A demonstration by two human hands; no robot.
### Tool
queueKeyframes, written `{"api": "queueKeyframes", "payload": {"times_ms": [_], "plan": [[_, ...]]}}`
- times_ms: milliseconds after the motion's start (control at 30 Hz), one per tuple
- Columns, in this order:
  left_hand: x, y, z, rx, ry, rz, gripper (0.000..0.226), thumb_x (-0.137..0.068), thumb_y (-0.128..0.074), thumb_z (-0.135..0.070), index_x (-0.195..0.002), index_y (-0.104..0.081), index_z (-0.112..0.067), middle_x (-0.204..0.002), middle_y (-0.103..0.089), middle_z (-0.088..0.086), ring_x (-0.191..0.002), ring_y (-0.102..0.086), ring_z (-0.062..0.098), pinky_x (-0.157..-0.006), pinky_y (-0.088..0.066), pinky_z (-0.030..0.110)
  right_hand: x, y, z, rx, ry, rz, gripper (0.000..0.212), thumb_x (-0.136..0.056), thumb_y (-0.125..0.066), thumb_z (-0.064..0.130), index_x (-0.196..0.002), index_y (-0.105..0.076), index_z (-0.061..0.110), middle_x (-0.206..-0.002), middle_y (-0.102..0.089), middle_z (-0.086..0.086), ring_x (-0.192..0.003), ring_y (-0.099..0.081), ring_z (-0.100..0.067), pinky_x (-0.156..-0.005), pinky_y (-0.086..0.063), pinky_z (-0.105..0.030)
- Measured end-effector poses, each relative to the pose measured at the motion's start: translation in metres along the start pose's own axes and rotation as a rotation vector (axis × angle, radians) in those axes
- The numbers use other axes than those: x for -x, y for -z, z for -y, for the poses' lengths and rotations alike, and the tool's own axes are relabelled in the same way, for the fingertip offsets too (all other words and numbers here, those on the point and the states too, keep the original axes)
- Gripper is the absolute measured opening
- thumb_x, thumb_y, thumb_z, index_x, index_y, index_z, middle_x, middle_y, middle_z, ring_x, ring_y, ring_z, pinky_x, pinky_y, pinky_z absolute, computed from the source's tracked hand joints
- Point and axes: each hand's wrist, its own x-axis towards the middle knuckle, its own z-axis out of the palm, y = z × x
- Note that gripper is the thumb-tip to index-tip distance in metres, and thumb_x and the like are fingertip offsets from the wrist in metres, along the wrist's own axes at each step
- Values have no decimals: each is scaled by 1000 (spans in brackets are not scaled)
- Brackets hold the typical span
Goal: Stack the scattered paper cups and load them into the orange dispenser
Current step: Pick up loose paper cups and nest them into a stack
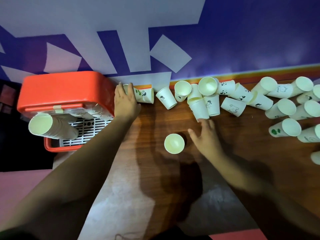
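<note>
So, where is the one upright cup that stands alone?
In the head view, the lone upright cup stands on the wooden table near its middle, just left of the right hand.

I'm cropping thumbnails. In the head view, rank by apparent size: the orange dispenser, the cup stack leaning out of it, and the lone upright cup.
Largest: orange dispenser.
Then: cup stack.
Smallest: lone upright cup.
All three clearly differ.

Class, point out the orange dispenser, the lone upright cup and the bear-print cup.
orange dispenser point(64, 87): head view, top lid.
lone upright cup point(174, 143): head view, inner bottom.
bear-print cup point(232, 108): head view, printed side.
</note>
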Motion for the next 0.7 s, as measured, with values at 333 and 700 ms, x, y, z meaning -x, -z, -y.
{"api": "queueKeyframes", "payload": {"times_ms": [333, 700], "plan": [[-9, -13, 20, -69, -96, 28, 60, -86, -66, -10, -141, -43, -17, -141, -39, 22, -128, -38, 42, -106, -41, 54, -80, -1, -10, 263, -136, 8, 70, -88, -64, 35, -140, -34, -1, -134, -44, -25, -122, -46, -41, -100, -42, -46], [60, 35, -20, 631, -185, 23, 52, -84, -80, -23, -125, -49, -14, -120, -54, 1, -102, -58, 3, -80, -51, 16, -95, -15, -16, 105, -206, 66, 54, -87, -65, 22, -129, -40, -2, -124, -56, -25, -114, -55, -41, -90, -48, -45]]}}
